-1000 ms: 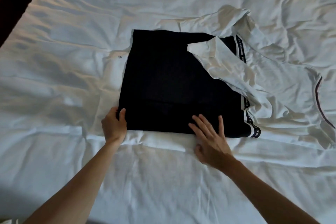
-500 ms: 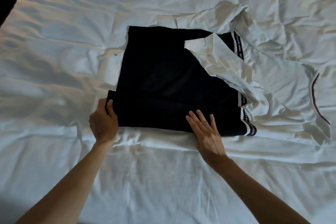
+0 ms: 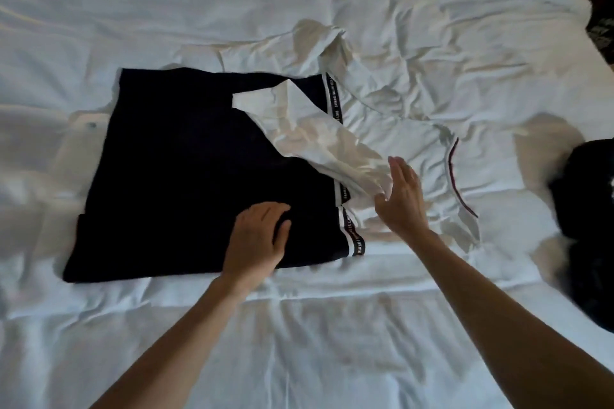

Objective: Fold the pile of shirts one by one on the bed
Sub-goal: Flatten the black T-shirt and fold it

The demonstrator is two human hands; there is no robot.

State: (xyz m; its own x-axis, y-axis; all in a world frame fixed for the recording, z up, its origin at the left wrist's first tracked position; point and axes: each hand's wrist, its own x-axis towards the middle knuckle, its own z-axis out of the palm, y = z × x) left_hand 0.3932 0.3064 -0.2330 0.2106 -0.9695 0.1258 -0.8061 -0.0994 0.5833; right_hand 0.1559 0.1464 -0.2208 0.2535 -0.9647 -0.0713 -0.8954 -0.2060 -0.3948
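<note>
Item: dark shirt (image 3: 186, 176), folded, on the bed (image 3: 332, 342) left of centre, long axis near-to-far. My left hand (image 3: 255, 242) presses it flat, released; right hand (image 3: 403, 199) hovers released over white shirt (image 3: 398, 139).

The bed (image 3: 299, 342) is covered in white cloth, matt and heavily creased, with soft quilted seams seen across the lower half of the frame. At the centre left, a black shirt (image 3: 186, 176) of matt, smooth cloth is laid flat; its right edge is trimmed with a woven band (image 3: 355, 239) printed in pale lettering. A white shirt (image 3: 382, 129) of thin, crumpled cloth with a faint sheen is spread at the centre right, its neckline piped in dark red. Dark cloth (image 3: 588, 209), matt and bunched, is seen at the right edge.
</note>
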